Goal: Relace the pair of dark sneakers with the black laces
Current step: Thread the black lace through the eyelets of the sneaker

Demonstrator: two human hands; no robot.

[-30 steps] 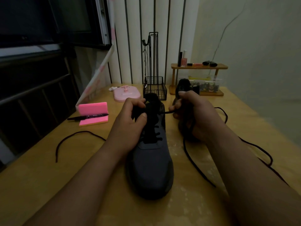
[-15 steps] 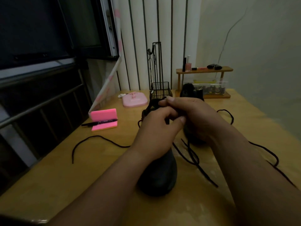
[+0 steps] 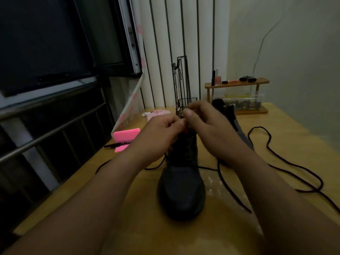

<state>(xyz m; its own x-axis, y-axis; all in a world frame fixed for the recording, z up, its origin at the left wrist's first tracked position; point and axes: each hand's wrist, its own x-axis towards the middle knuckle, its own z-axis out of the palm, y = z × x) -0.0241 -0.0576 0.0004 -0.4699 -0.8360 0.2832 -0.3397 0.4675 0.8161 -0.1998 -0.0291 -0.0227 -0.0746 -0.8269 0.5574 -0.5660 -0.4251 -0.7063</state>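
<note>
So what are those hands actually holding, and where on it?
Left hand and right hand pinch at the top of the near sneaker, apparently the black lace close to the shoe; too dim to be sure.

The left hand [image 3: 158, 138] and the right hand [image 3: 209, 126] are bare. So are the left forearm [image 3: 95, 197] and the right forearm [image 3: 276, 192], which are uncovered from the wrist to the edge of the view. A short, rounded thumbnail [image 3: 188, 113] is shown on the right hand, and a second one, likewise trimmed close, is seen on the left. Low knuckle ridges are marked across the back of the left hand. The wrists are seen as narrow, and the forearms are drawn much broader toward the camera by the wide lens. Finer detail of the surface is lost in the dim, slightly blurred light.
</note>
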